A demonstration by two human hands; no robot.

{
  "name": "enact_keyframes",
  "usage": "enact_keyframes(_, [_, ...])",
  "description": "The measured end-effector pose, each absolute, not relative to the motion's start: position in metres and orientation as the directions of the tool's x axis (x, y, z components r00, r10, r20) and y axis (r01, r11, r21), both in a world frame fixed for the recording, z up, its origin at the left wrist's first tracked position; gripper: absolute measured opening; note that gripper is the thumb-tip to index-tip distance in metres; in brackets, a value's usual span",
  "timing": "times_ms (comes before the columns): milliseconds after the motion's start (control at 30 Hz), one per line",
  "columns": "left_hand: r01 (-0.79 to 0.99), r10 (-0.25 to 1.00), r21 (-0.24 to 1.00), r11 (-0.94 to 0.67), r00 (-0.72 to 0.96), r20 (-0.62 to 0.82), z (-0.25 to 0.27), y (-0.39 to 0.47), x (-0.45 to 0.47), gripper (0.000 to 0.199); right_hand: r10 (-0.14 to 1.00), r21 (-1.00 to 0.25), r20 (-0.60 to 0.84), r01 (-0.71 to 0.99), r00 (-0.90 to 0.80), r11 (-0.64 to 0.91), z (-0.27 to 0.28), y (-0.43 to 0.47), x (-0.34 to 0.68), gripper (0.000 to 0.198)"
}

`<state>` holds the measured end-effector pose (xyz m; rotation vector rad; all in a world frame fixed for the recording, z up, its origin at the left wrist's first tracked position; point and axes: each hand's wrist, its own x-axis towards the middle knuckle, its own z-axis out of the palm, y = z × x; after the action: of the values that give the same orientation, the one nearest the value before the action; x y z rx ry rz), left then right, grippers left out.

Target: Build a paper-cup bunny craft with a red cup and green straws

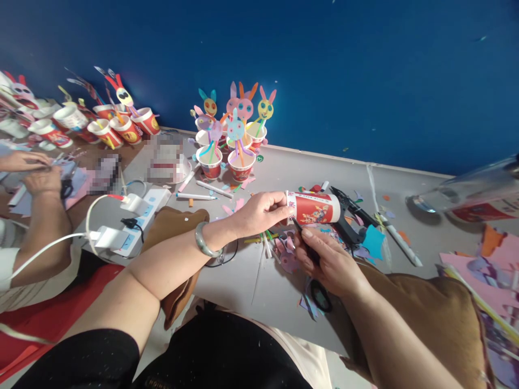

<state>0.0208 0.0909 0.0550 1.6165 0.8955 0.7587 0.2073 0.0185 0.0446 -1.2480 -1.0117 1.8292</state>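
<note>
My left hand [263, 213], with a bangle at its wrist, pinches the rim end of a red and white paper cup [318, 209] that lies on its side in the air above the table. My right hand [328, 259] is closed around black-handled scissors [320, 296]; one handle loop shows below the fingers. The dark tip of the scissors meets the cup near its rim, close to my left fingertips. Whether the blades are apart is too small to tell. Beneath the hands lie a pink paper rabbit head [287, 255] and several thin straws [265, 243].
A black glue gun [348, 224] lies behind the cup. Paper rabbits in cups [242, 162] stand by the blue wall. Markers [214, 189], paper scraps [373, 243] and a power strip [141, 221] lie about. At left, another person's hands [40, 173] work.
</note>
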Motion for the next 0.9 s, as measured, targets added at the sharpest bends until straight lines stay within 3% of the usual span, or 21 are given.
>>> enact_keyframes(367, [0.129,0.83,0.97,-0.208,0.547,0.105,0.056,0.091,0.02,0.026,0.871,-0.861,-0.392,-0.215,-0.296,-0.46,0.055,0.017,0.201,0.046])
enact_keyframes(533, [0.05,0.795,0.952,-0.302,0.564,0.223,0.053,0.09,0.021,0.007,0.882,-0.845,-0.376,-0.285,-0.283,-0.452,0.047,0.018,0.203,0.047])
enact_keyframes(600, [0.034,0.782,0.947,-0.32,0.573,0.244,0.052,0.09,0.022,0.015,0.885,-0.841,-0.374,-0.301,-0.277,-0.449,0.046,0.018,0.204,0.045])
enact_keyframes(733, [0.162,0.806,0.924,-0.346,0.555,0.205,0.052,0.09,0.022,0.008,0.885,-0.835,-0.37,-0.315,-0.284,-0.45,0.049,0.016,0.202,0.044])
enact_keyframes(900, [0.223,0.801,0.874,-0.433,0.54,0.259,0.054,0.09,0.021,0.016,0.878,-0.818,-0.385,-0.335,-0.286,-0.468,0.051,0.016,0.199,0.044])
